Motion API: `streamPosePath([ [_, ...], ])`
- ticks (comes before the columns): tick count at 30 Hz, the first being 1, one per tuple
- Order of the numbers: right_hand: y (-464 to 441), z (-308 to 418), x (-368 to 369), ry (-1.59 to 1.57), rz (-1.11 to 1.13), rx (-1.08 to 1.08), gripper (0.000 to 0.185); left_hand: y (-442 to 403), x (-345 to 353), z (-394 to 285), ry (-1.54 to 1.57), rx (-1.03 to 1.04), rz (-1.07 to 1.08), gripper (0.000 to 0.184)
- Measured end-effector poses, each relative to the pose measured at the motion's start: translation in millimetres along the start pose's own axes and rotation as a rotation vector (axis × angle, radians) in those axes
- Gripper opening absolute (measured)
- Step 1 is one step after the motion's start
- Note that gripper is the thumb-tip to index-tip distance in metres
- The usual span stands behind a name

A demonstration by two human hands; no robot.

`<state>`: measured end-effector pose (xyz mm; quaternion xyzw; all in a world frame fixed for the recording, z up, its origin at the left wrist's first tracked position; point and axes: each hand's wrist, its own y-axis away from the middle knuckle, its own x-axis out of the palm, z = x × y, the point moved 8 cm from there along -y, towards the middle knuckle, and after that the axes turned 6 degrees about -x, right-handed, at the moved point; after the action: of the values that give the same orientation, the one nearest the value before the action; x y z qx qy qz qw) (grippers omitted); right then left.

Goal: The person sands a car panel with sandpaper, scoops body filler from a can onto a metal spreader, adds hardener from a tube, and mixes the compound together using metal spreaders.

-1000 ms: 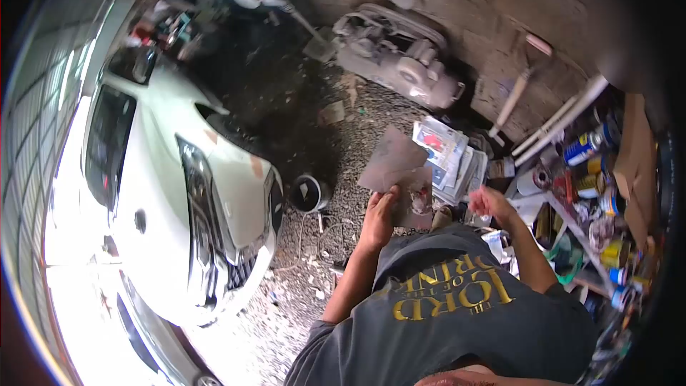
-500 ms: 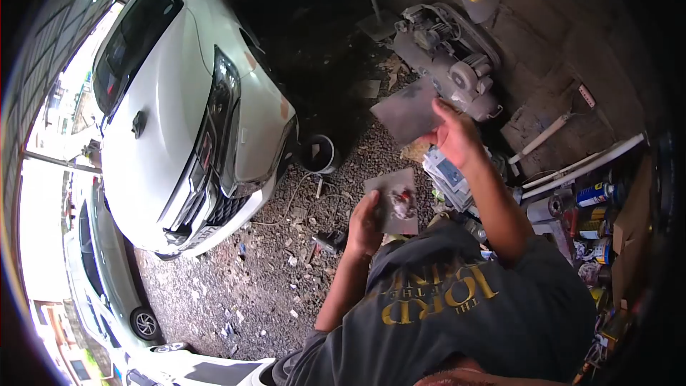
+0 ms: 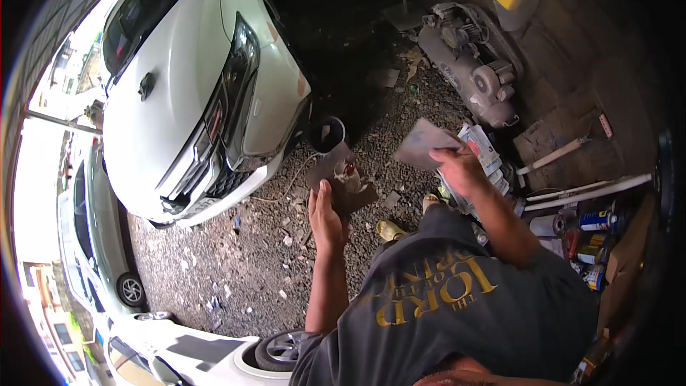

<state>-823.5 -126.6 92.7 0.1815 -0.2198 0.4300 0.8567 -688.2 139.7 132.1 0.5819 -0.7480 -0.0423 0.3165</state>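
A flat, dark plate (image 3: 361, 199) with a whitish and red smear on it is gripped in my left hand (image 3: 326, 220), thumb on top. My right hand (image 3: 463, 171) pinches a thin grey plate (image 3: 426, 144) by its right side, above the gravel. The two plates are apart. To the left of both hands stands a white car (image 3: 171, 93) with orange-brown patches near its headlight. A black bucket (image 3: 327, 134) is on the ground just beyond my left hand's plate.
A dusty compressor (image 3: 471, 86) lies by the wall, with papers (image 3: 486, 154) near it. Cans (image 3: 593, 221) and white pipes (image 3: 593, 191) are at the right. A hose (image 3: 286, 189) runs over the gravel. Other cars (image 3: 193, 347) stand at the lower left.
First the left hand held both plates and the right was near the papers; now the right holds the grey one. Both hands have since moved, the left outward, and the view has turned.
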Motion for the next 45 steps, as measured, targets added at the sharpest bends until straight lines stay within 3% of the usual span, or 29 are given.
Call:
streamPosePath([
  [2, 5, 88, 92, 0.866, 0.427, -0.652, 0.039, -11, 0, -8, -0.111, 0.135, 0.029, 0.048],
  [3, 8, 106, 115, 1.048, 0.459, -0.805, 0.039, -14, 5, -12, -0.169, 0.204, 0.05, 0.046],
  [4, 11, 120, 134, 1.231, 0.483, -0.961, 0.04, 6, 27, -28, -0.444, 0.198, -0.086, 0.046],
  [5, 14, 127, 148, 1.414, 0.501, -1.123, 0.041, 19, 51, -40, -0.467, 0.196, -0.053, 0.048],
  [8, -2, 137, 161, 1.464, 0.561, -1.153, 0.046, 28, 95, -51, -0.437, 0.272, 0.14, 0.047],
  [11, -7, 127, 163, 1.464, 0.654, -1.21, 0.045, 27, 114, -48, -0.463, 0.287, 0.155, 0.042],
  [16, -18, 106, 144, 1.392, 0.67, -1.19, 0.038, 9, 123, -43, -0.646, 0.403, 0.08, 0.036],
  [22, -14, 90, 132, 1.36, 0.733, -1.139, 0.038, -5, 128, -39, -0.718, 0.365, 0.005, 0.032],
  [25, -14, 83, 127, 1.322, 0.767, -1.092, 0.037, -8, 132, -45, -0.787, 0.529, -0.046, 0.029],
  [30, -3, 75, 118, 1.267, 0.824, -1.071, 0.036, -3, 141, -51, -0.845, 0.632, -0.079, 0.028],
  [33, 5, 45, 101, 1.292, 1.01, -1.087, 0.041, 10, 149, -71, -0.784, 0.734, -0.132, 0.029],
  [34, 4, 39, 97, 1.294, 1.045, -0.985, 0.053, 14, 149, -80, -0.755, 0.77, -0.15, 0.029],
  [37, -21, 63, 88, 1.114, 0.837, -0.875, 0.067, 6, 137, -85, -0.723, 0.719, -0.12, 0.028],
  [38, -8, 102, 104, 1.046, 0.756, -0.945, 0.076, -1, 129, -75, -0.615, 0.516, -0.129, 0.026],
  [41, 18, 124, 134, 1.037, 0.805, -1.064, 0.083, 7, 133, -50, -1.084, 0.903, -0.082, 0.031],
  [42, 21, 121, 140, 0.984, 0.85, -1.032, 0.085, 11, 134, -46, -0.996, 0.821, -0.048, 0.028],
  [45, 13, 90, 130, 0.998, 0.859, -0.98, 0.089, -13, 105, -6, -0.131, 0.258, 0.068, 0.026],
])
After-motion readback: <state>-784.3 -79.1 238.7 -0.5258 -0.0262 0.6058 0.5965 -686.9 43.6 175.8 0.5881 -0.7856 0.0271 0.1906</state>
